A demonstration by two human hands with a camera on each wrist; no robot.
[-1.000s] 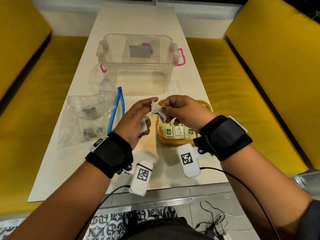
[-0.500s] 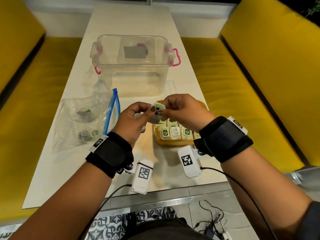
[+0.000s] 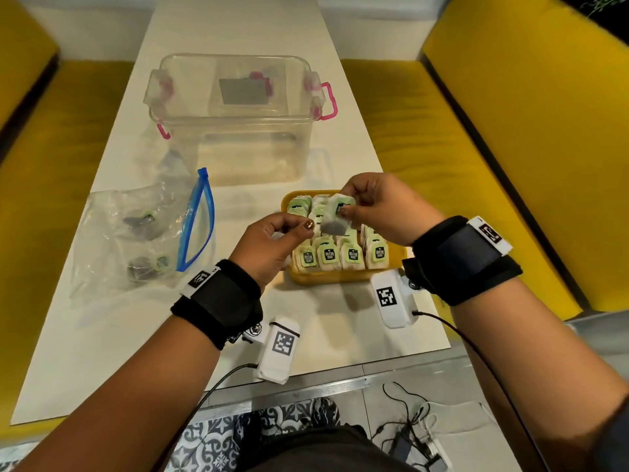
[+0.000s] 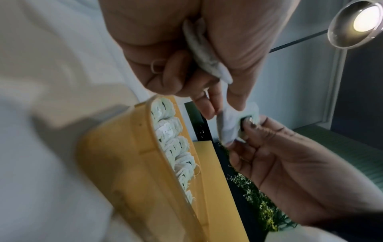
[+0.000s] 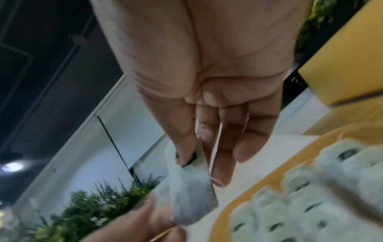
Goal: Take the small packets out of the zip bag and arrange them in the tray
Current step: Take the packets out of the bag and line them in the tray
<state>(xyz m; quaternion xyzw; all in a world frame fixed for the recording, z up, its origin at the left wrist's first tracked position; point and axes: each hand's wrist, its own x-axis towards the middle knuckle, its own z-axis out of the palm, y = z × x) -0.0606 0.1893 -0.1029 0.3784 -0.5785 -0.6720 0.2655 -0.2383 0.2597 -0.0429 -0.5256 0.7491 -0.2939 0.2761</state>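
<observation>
The yellow tray sits on the table's near right and holds rows of green-tagged small packets. Above it my right hand pinches one packet by its top between thumb and fingers; the right wrist view shows this packet hanging. My left hand is curled just left of it, fingertips at the packet's edge. In the left wrist view a second packet is tucked in my left palm. The clear zip bag with its blue zip lies open to the left, with a few packets inside.
A clear plastic box with pink latches stands behind the tray and bag. Yellow benches flank the white table on both sides. Cables run from my wrist cameras over the near table edge.
The packet held between both hands has gone to the right hand, which has carried it right over the tray. My left hand has dropped slightly to the left of it.
</observation>
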